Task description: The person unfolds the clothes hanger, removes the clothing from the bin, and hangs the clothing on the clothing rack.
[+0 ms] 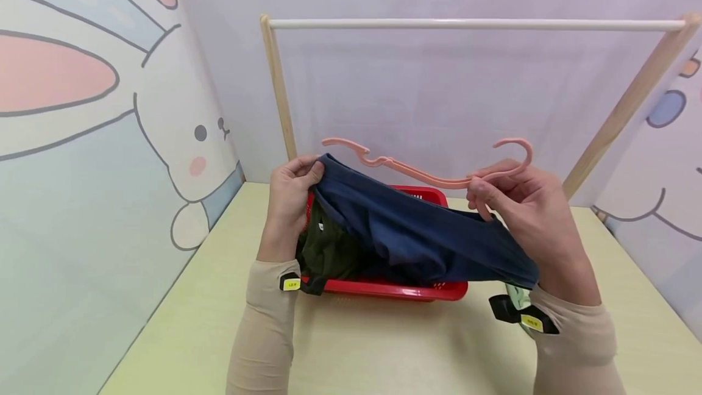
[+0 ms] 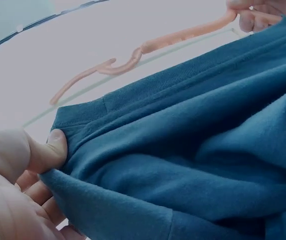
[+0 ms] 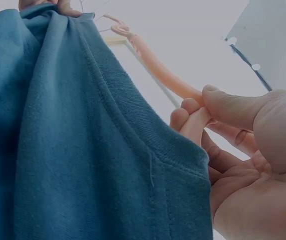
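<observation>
A dark blue knit garment [image 1: 406, 230] is stretched between both hands, its banded edge running along the top. My left hand [image 1: 290, 197] pinches one corner of that edge, thumb [image 2: 57, 145] in front and fingers behind. With thumb and fingers, my right hand [image 1: 526, 212] pinches a pink plastic hanger [image 1: 422, 177] close to its hook. The hanger's long arm points left above the garment's edge. The garment's right end lies against the right hand and wrist, hiding some fingers. Below the garment, a red basket [image 1: 384, 288] holds a dark green garment [image 1: 329, 245].
Behind the basket stands a rack with a white bar [image 1: 471, 25] on wooden posts [image 1: 631, 108]. Something light green and patterned [image 1: 518, 297] lies on the table [image 1: 384, 346] under the right wrist. Walls printed with cartoon rabbits [image 1: 181, 139] flank the table.
</observation>
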Demonstrator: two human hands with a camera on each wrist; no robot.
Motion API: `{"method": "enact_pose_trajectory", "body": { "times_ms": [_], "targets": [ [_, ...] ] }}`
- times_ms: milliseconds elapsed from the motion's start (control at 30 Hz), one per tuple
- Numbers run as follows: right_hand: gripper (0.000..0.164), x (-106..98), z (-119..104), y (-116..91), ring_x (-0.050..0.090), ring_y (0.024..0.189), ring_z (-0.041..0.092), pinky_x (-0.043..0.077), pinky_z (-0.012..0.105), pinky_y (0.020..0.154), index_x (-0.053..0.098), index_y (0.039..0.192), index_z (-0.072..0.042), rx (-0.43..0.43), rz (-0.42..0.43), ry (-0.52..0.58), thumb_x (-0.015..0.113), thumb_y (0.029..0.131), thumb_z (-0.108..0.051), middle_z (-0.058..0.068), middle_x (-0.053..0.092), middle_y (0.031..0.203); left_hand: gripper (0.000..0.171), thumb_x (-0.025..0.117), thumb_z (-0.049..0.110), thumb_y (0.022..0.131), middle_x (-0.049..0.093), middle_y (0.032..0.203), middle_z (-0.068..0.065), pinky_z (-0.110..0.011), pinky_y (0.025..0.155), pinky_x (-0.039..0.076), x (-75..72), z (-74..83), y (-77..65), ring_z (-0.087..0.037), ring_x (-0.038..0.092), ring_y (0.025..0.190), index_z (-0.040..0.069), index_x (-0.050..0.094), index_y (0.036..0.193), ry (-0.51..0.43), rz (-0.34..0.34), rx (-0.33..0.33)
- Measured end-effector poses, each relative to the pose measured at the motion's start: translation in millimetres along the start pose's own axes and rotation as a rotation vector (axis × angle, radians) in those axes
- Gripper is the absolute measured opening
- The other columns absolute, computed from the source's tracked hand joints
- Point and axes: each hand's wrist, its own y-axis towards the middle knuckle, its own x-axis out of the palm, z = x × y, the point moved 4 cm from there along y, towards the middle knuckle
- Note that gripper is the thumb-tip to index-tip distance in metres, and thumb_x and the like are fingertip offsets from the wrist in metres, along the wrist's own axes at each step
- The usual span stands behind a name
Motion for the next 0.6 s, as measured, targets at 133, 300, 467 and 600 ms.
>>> {"method": "enact_pose_trajectory", "body": {
  "times_ms": [133,300,467,600],
  "targets": [
    [0.014,2,1,1,0.068,0.098,0.023,0.057,0.023,0.069,0.084,0.099,-0.002,0.003,-0.016,-0.045,0.074,0.108,-0.006,0.013,0.071,0.106,0.024,0.072,-0.001,0.106,0.079,0.090,0.002,-0.023,0.080,0.060,-2.0,-0.6,1.9,-0.013,0.071,0.085,0.016,0.085,0.094,-0.075,0.036,-0.037],
    [0.014,6,2,1,0.069,0.098,0.023,0.058,0.023,0.070,0.084,0.099,-0.003,0.010,-0.043,-0.054,0.073,0.108,-0.005,0.011,0.071,0.108,0.019,0.073,0.002,0.106,0.079,0.092,0.000,-0.022,0.080,0.061,-6.5,-0.1,3.1,-0.013,0.072,0.084,0.014,0.084,0.096,-0.115,0.106,-0.067],
    [0.011,9,1,2,0.071,0.088,0.021,0.058,0.023,0.069,0.084,0.108,-0.003,-0.004,-0.064,-0.047,0.073,0.107,-0.003,0.010,0.073,0.101,0.019,0.074,0.004,0.106,0.078,0.094,-0.001,-0.023,0.079,0.062,-10.1,1.8,2.9,-0.014,0.070,0.085,0.014,0.084,0.094,-0.122,0.139,-0.089],
    [0.013,13,-1,3,0.071,0.082,0.020,0.057,0.024,0.070,0.084,0.113,-0.004,-0.016,-0.089,-0.036,0.073,0.107,-0.002,0.010,0.075,0.092,0.015,0.075,0.004,0.105,0.077,0.095,-0.002,-0.023,0.079,0.061,-13.1,4.2,2.8,-0.015,0.069,0.085,0.011,0.085,0.096,-0.112,0.159,-0.091]
  ]
}}
